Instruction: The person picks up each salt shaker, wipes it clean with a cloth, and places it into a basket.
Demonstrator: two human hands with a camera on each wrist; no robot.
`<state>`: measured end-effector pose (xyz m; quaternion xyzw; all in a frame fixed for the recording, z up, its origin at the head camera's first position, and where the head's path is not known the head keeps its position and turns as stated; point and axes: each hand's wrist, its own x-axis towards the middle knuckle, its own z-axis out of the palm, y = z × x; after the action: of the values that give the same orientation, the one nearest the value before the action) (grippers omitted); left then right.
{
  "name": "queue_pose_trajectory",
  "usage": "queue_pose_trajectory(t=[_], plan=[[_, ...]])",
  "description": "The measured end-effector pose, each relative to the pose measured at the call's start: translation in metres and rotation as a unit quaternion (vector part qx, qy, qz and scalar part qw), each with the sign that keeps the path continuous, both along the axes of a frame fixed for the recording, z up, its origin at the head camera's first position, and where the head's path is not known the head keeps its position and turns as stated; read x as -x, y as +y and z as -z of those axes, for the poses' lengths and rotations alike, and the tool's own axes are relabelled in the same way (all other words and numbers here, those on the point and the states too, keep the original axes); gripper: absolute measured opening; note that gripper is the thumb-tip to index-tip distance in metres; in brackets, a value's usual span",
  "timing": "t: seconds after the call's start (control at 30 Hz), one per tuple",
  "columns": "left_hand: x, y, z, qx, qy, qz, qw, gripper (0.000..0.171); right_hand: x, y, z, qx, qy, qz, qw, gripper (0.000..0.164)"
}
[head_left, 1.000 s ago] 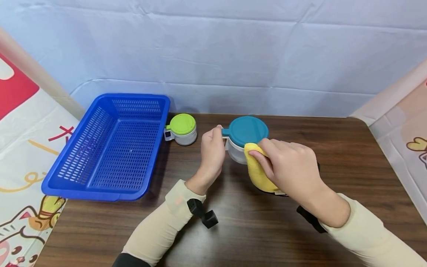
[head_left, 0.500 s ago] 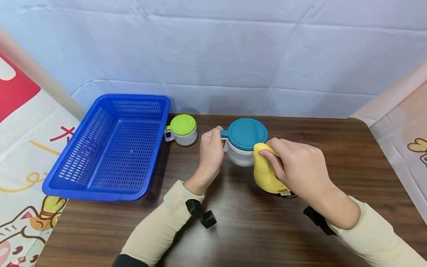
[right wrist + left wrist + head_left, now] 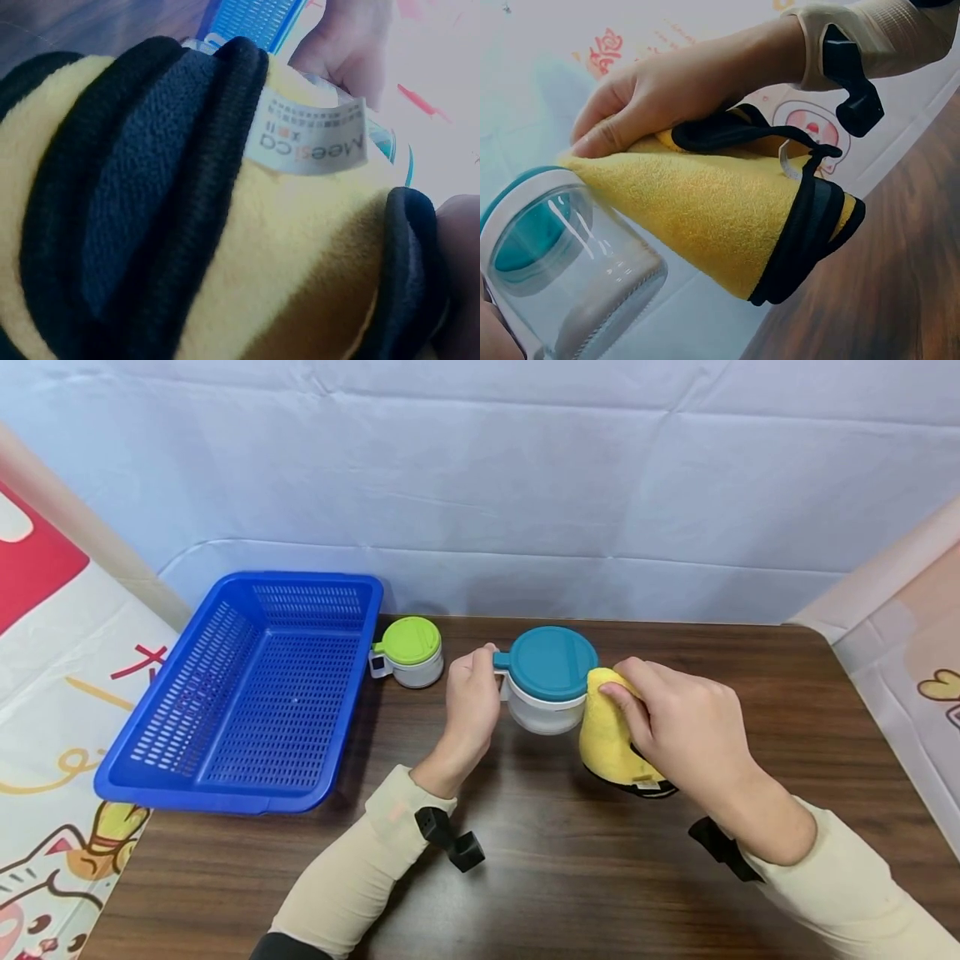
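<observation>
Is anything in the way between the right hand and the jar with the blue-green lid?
Yes, the yellow cloth. The right hand pinches it, and the cloth's tip sits at the right side of the jar, near the lid. Nothing else visible is between them.

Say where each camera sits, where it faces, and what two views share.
Head: worn on the head, facing forward and down at the table; left hand and right hand show.
Left wrist: worn there, facing the jar and yellow cloth; right hand shows, left hand partly.
Right wrist: worn there, facing the yellow cloth close up; left hand shows beyond, right hand partly.
Head and left wrist share jar and yellow cloth.
</observation>
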<state>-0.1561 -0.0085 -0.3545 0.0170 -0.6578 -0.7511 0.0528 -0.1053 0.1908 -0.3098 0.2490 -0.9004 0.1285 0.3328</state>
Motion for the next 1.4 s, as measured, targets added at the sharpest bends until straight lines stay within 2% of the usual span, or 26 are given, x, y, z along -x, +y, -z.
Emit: queue_pose_trajectory(t=[0.47, 0.83, 1.4], plan=[[0.001, -0.002, -0.001, -0.022, 0.004, 0.008, 0.9997, 0.046, 0.005, 0.002, 0.001, 0.006, 0.0, 0.019, 1.0, 0.03], [0.001, -0.002, -0.001, -0.014, 0.009, 0.006, 0.9998, 0.045, 0.008, 0.001, 0.003, 0.013, -0.009, 0.036, 0.999, 0.022], [0.0, -0.002, 0.001, -0.005, 0.011, 0.007, 0.9999, 0.046, 0.016, 0.003, 0.007, 0.015, -0.012, 0.048, 0.999, 0.022]])
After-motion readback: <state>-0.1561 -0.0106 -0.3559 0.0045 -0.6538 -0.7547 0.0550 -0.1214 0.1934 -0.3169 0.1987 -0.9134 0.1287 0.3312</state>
